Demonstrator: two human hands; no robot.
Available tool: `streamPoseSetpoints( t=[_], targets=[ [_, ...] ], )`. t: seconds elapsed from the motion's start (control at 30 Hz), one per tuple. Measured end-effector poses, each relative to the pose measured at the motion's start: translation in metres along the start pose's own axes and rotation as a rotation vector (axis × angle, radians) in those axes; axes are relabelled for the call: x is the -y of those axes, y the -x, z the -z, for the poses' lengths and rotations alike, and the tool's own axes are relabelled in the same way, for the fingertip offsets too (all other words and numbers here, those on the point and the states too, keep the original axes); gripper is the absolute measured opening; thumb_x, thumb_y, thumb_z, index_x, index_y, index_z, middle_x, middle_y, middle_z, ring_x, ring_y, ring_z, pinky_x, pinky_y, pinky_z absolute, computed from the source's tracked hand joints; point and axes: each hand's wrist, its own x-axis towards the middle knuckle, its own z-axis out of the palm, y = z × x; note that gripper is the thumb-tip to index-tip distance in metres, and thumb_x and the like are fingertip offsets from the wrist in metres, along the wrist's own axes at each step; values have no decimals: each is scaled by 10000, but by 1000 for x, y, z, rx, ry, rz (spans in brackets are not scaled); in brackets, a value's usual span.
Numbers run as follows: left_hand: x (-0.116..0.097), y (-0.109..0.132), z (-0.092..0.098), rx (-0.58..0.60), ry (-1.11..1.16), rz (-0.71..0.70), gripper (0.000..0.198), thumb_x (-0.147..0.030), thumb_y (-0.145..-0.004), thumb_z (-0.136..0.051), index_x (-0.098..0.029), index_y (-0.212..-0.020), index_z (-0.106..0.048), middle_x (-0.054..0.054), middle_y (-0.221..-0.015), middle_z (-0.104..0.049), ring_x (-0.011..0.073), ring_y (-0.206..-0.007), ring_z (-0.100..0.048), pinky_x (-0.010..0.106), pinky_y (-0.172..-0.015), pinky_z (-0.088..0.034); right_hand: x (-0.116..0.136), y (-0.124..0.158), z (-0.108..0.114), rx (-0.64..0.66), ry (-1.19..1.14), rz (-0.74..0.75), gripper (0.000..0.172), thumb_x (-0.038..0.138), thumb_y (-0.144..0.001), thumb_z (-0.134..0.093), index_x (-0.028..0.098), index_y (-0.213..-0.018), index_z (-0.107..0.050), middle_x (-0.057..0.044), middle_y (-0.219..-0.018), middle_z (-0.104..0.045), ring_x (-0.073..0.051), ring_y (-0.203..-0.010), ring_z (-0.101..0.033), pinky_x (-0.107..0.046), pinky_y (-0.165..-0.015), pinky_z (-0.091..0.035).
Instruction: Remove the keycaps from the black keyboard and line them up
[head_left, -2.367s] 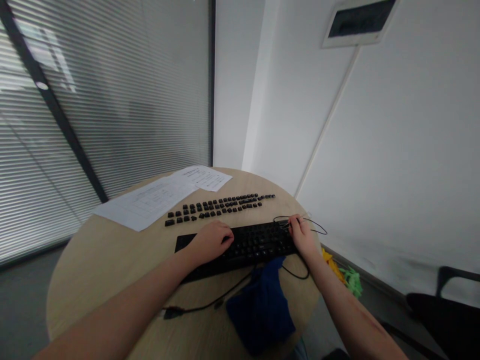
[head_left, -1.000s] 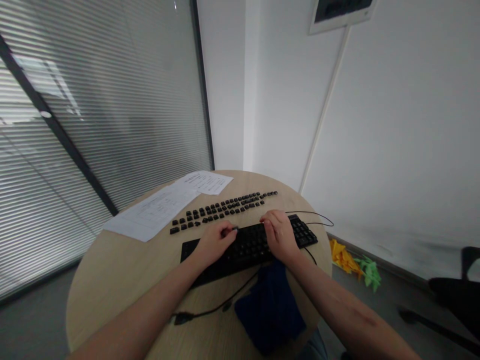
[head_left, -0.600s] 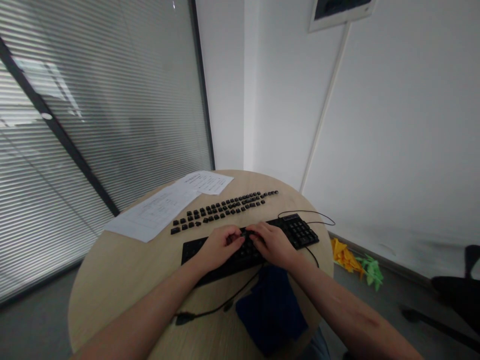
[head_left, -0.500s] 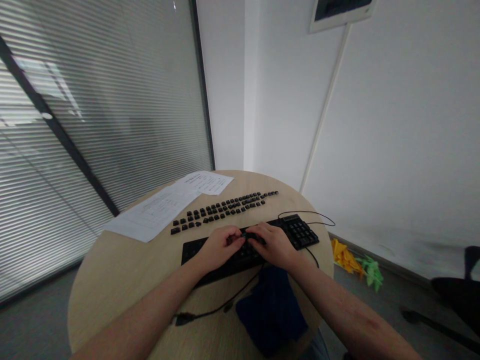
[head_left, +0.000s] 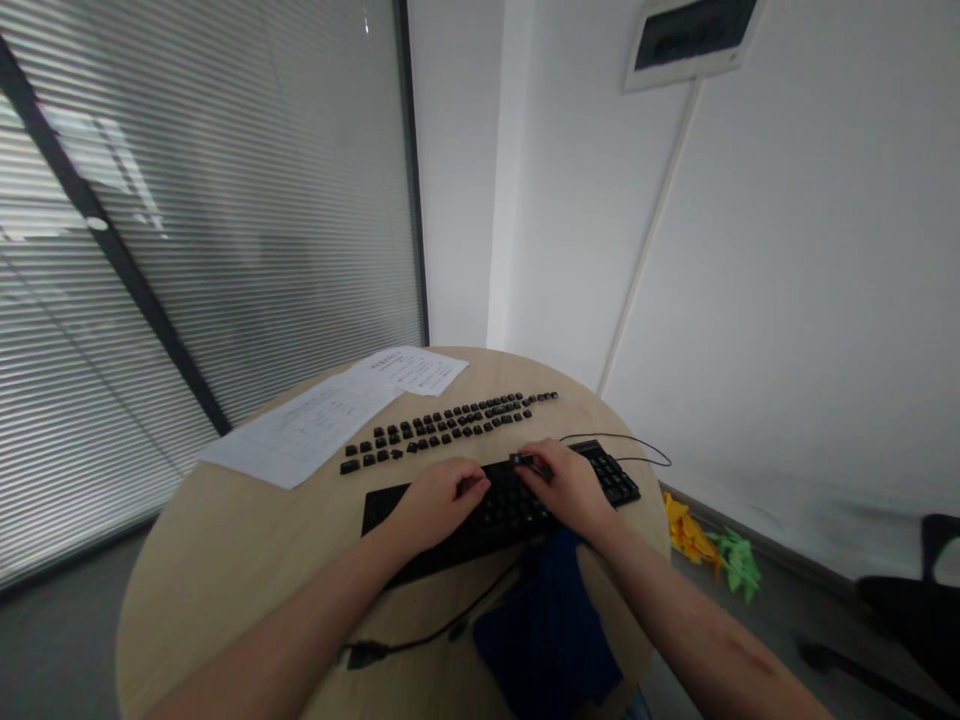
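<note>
A black keyboard (head_left: 495, 515) lies at a slant on the round wooden table, with keys showing in its middle and on its number pad. My left hand (head_left: 442, 500) rests over its left half, fingers curled and thumb against them; whatever may be in them is hidden. Over the upper right part of the board, my right hand (head_left: 562, 480) pinches a small black keycap (head_left: 519, 459) between thumb and fingertips. Beyond the keyboard, loose black keycaps (head_left: 442, 425) are laid out in several slanting rows.
White printed sheets (head_left: 300, 430) lie at the table's (head_left: 225, 570) back left. Near the front are a cable with a USB plug (head_left: 367, 654) and a dark blue cloth (head_left: 544, 630). A thin cable (head_left: 652, 447) loops off the right edge. Yellow and green pieces (head_left: 686, 528) lie on the floor.
My right hand has moved right and slightly up, away from my left hand, and a keycap now shows at its fingertips. My left hand stays nearly in place. The view has tilted slightly.
</note>
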Motion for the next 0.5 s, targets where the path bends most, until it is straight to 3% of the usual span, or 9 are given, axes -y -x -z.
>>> streamPoseSetpoints(
  t=[0.13, 0.3, 0.4, 0.5],
  targets=[
    [2, -1, 4, 11, -109, 31, 208, -277, -916, -522, -195, -815, -684, 48, -822, -687, 212, -801, -618, 331, -743, -436, -31, -17, 17, 73, 90, -157, 191, 341, -886, -661, 233, -1038, -704, -23, -824, -689, -201, -760, -640, -308, -701, -461],
    [6, -1, 1, 33, -174, 10, 195, -280, -897, -555, -193, -809, -707, 68, -849, -693, 243, -848, -618, 371, -788, -456, -107, -54, 34, 211, 221, -338, 223, 362, -855, -656, 213, -1005, -725, -11, -753, -674, -180, -678, -613, -285, -642, -411],
    [8, -1, -1, 44, -186, -6, 176, -265, -879, -577, -185, -806, -716, 77, -843, -690, 246, -847, -617, 379, -799, -470, -150, -71, 32, 291, 253, -414, 220, 341, -817, -675, 176, -951, -729, -15, -725, -667, -174, -665, -607, -271, -617, -396],
    [9, 0, -2, 55, -202, -14, 169, -256, -873, -585, -177, -821, -725, 81, -858, -690, 248, -872, -620, 380, -822, -482, -176, -79, 23, 351, 231, -431, 235, 358, -797, -683, 165, -925, -723, -5, -673, -648, -158, -621, -585, -257, -583, -385]
  ],
)
